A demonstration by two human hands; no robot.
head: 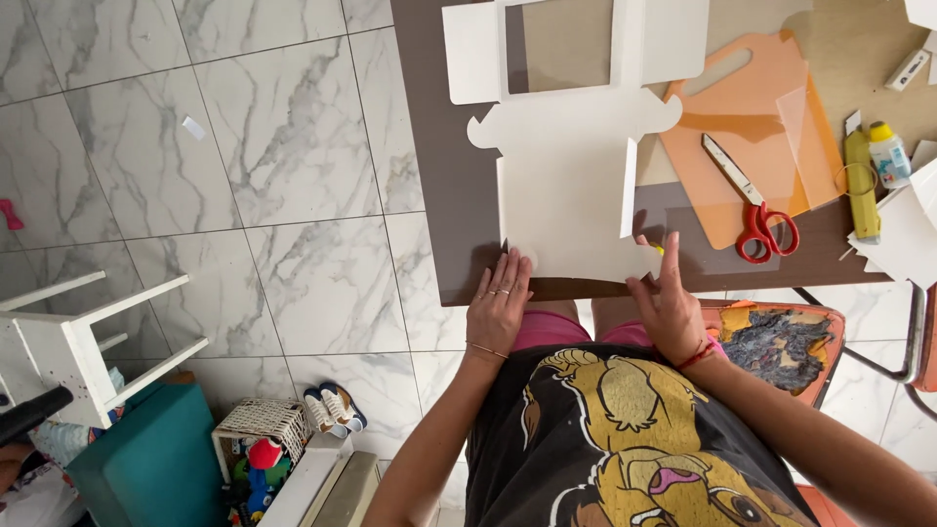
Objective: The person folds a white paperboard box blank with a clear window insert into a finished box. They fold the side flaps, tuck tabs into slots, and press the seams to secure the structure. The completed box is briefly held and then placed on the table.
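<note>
— Cardboard, white and die-cut (571, 210), lies flat on the brown table (439, 146), and both hands are on its near edge. Which step would you call this?

— Creasing, by my reading. The left hand (500, 303) is spread open, palm down, fingers pressing the sheet's near left corner. The right hand (669, 307) is also open, fingers upright against the near right edge, clamped on nothing. The two hands are apart, one at each lower corner.

— Is any flap raised yet?

— One narrow flap (628, 187) stands up just beyond the right hand. The windowed panel (561, 44) at the far end lies flat, well beyond both hands.

— And the tools?

— None is held. Red-handled scissors (753, 200) rest on an orange cutting board (752, 137) beyond and to the right of the right hand. Further right are a yellow cutter (861, 185) and a small glue bottle (889, 154).

— What would the next move call for?

— I'd judge a firm run of the fingers along the fold line, with the left hand holding the sheet still so it doesn't slide toward the table's edge. The sheet is thin and springy, so uneven pressure could skew the crease.

— Anything under the hands besides the sheet?

— I cannot tell; a bit of yellow shows by the right fingertips, too small to name.
</note>
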